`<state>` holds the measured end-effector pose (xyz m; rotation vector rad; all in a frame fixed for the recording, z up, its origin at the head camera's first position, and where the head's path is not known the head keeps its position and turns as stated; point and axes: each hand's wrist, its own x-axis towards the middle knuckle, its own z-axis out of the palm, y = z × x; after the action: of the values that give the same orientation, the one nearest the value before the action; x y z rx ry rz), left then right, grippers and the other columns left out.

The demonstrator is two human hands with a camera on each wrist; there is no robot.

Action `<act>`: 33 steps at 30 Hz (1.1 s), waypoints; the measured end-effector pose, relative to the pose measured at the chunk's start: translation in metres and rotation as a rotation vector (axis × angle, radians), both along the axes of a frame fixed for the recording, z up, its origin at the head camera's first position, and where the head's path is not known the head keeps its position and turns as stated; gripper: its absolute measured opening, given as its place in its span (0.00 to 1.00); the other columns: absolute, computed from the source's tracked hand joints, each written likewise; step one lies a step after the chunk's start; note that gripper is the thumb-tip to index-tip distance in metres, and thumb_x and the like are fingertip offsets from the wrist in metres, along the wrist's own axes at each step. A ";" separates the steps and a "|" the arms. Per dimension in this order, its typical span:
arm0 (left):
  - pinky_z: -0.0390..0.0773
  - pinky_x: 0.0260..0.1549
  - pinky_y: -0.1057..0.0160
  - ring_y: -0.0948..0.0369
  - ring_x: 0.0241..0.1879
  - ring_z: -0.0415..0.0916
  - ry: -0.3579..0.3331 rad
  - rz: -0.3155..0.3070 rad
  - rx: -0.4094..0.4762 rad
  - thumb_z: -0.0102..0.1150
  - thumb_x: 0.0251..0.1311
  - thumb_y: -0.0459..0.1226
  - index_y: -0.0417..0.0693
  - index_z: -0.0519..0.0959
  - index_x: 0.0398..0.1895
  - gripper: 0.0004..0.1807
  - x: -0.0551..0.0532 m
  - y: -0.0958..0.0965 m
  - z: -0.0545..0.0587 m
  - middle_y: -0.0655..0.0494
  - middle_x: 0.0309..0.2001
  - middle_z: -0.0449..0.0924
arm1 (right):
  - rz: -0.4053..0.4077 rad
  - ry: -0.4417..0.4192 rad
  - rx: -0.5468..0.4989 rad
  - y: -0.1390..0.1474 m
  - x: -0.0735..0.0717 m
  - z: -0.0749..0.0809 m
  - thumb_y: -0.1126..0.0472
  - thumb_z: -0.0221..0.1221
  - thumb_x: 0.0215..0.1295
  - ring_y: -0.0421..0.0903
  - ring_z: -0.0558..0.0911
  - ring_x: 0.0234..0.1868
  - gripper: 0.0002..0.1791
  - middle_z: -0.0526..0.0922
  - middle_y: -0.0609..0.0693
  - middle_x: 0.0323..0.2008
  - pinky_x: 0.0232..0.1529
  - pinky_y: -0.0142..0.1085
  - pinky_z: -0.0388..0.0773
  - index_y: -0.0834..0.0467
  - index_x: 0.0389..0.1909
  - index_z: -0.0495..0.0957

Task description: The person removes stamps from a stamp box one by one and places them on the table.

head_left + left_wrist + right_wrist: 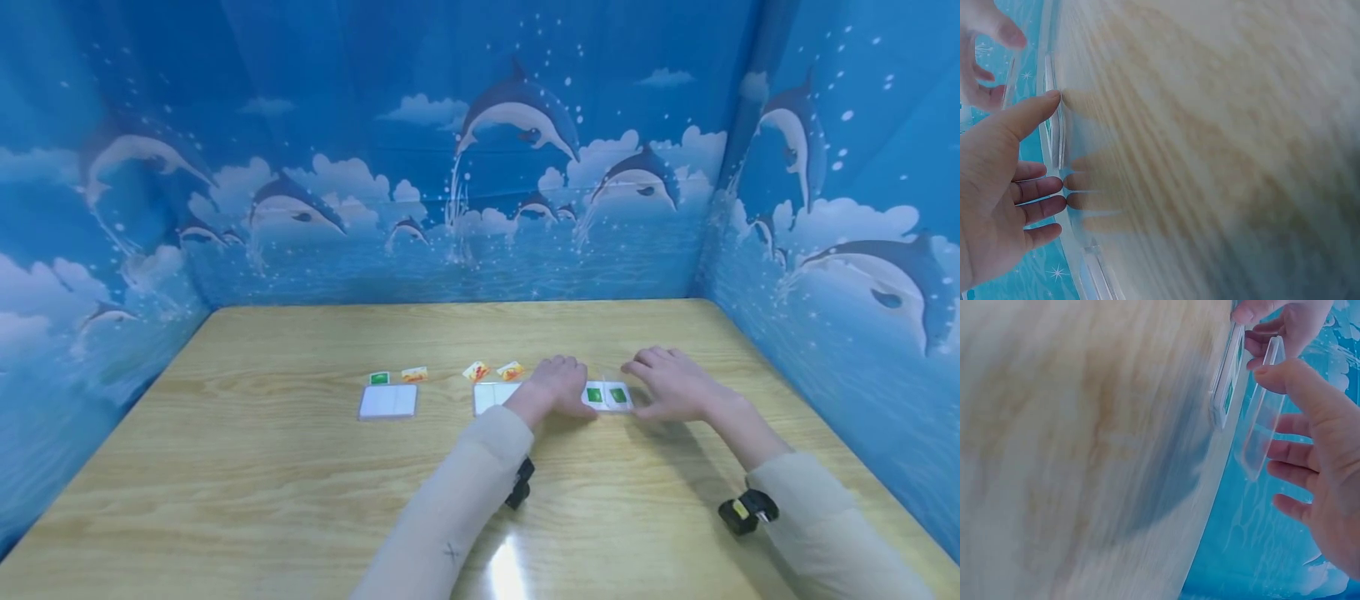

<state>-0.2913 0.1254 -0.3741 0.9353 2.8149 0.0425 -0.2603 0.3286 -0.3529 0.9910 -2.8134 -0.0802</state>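
Observation:
A flat white case [627, 403] with green picture squares [595, 395] in it lies on the table. My left hand [553, 387] holds it near its left end, the thumb on the near edge and the fingers on the far side. My right hand [675, 385] is at the case's right end. In the right wrist view it holds a clear plastic cover [1262, 422] by the edges between thumb and fingers. The cover stands tilted above the case and apart from it. The left hand hides part of the case.
On the wooden table [300, 500] lie a second white case [485, 397], partly behind the left arm, and a third white case [387, 402] farther left. Behind them are orange picture cards [476, 371] and a green card [379, 378]. A blue dolphin curtain [360, 167] surrounds the table.

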 end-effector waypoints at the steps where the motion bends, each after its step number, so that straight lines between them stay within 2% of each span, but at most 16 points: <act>1: 0.65 0.53 0.63 0.62 0.47 0.66 0.001 -0.004 -0.007 0.57 0.52 0.62 0.48 0.69 0.56 0.36 0.000 0.000 0.000 0.57 0.48 0.71 | 0.003 0.000 0.003 0.000 0.002 0.000 0.48 0.66 0.43 0.56 0.74 0.46 0.32 0.76 0.57 0.42 0.44 0.53 0.70 0.63 0.49 0.76; 7: 0.63 0.57 0.62 0.60 0.52 0.65 0.000 -0.026 -0.030 0.54 0.54 0.61 0.48 0.71 0.55 0.34 0.001 -0.002 0.000 0.56 0.52 0.70 | 0.007 -0.031 0.030 -0.004 0.015 -0.002 0.48 0.66 0.43 0.55 0.74 0.46 0.31 0.76 0.55 0.42 0.45 0.53 0.71 0.62 0.48 0.76; 14: 0.63 0.57 0.62 0.60 0.52 0.65 0.023 -0.040 -0.039 0.54 0.54 0.62 0.48 0.72 0.53 0.33 0.000 -0.003 -0.001 0.56 0.51 0.70 | 0.023 -0.079 0.069 -0.016 0.029 0.000 0.47 0.66 0.43 0.54 0.74 0.45 0.31 0.76 0.55 0.42 0.44 0.52 0.71 0.62 0.46 0.76; 22: 0.61 0.58 0.62 0.60 0.53 0.64 0.020 -0.029 -0.035 0.55 0.52 0.63 0.49 0.70 0.58 0.36 -0.001 -0.003 -0.002 0.56 0.53 0.69 | 0.037 -0.160 0.058 -0.025 0.044 -0.002 0.48 0.66 0.42 0.55 0.74 0.47 0.31 0.77 0.56 0.44 0.48 0.54 0.69 0.62 0.46 0.77; 25: 0.62 0.57 0.62 0.60 0.52 0.65 0.025 -0.027 -0.034 0.54 0.52 0.63 0.49 0.70 0.57 0.37 -0.001 -0.004 -0.003 0.56 0.53 0.69 | 0.059 -0.159 0.068 -0.029 0.048 -0.004 0.46 0.66 0.42 0.55 0.74 0.47 0.31 0.77 0.55 0.43 0.49 0.53 0.69 0.62 0.46 0.77; 30: 0.59 0.61 0.60 0.58 0.58 0.62 0.003 -0.019 -0.023 0.53 0.53 0.64 0.48 0.68 0.59 0.38 0.000 -0.005 -0.002 0.54 0.57 0.67 | 0.099 -0.152 0.082 -0.037 0.054 -0.004 0.43 0.66 0.43 0.49 0.74 0.42 0.31 0.76 0.50 0.39 0.44 0.49 0.71 0.60 0.44 0.77; 33: 0.59 0.61 0.59 0.58 0.58 0.63 0.006 -0.022 -0.020 0.53 0.54 0.63 0.48 0.69 0.58 0.37 0.001 -0.006 -0.002 0.54 0.56 0.68 | 0.112 -0.161 0.082 -0.040 0.055 -0.006 0.42 0.65 0.44 0.47 0.74 0.41 0.30 0.75 0.49 0.38 0.44 0.48 0.71 0.59 0.43 0.77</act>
<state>-0.2907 0.1193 -0.3762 0.9626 2.8047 0.0083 -0.2050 0.2890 -0.3585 1.2228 -2.9118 -0.1077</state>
